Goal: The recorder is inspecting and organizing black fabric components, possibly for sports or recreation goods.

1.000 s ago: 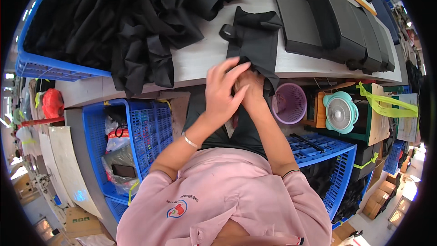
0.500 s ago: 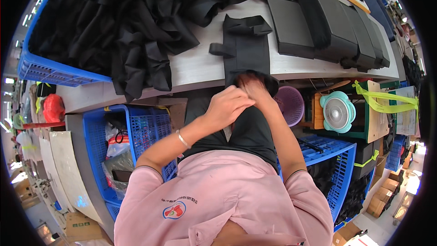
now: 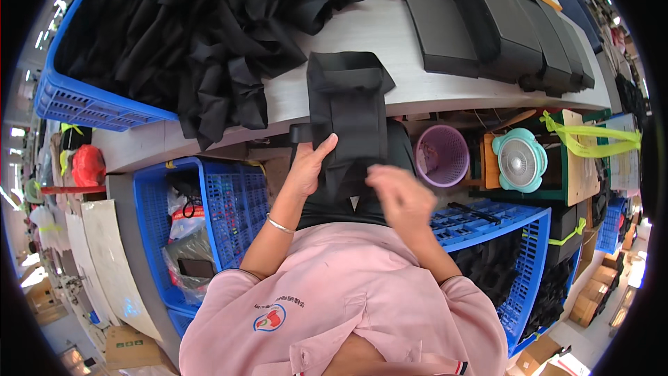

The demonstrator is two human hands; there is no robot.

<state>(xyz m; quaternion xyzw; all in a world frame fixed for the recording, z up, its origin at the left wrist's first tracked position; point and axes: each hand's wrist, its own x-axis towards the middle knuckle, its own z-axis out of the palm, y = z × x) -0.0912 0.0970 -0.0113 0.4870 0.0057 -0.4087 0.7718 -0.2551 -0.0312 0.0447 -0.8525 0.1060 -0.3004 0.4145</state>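
Note:
A black fabric piece (image 3: 357, 122), long and box-like with an open pocket at its far end and a small side loop, extends from the table edge over my lap. My left hand (image 3: 310, 165) grips its left edge, thumb on top and fingers underneath. At its near right corner is my right hand (image 3: 403, 198), curled and smeared by motion; whether it pinches the fabric I cannot tell. A heap of similar black fabric pieces (image 3: 236, 35) spills from a blue crate (image 3: 90, 108) onto the white table (image 3: 348, 28) at the far left.
Stacked flat black pieces (image 3: 502, 21) lie on the table at the far right. Below its edge are a purple basket (image 3: 442, 156) and a teal fan (image 3: 519, 160). Blue crates stand at my left (image 3: 233, 202) and right (image 3: 529, 264).
The black fabric piece has come nearer and slightly left. My left hand has gone from beside the right hand to its left edge; my right hand has moved back toward me.

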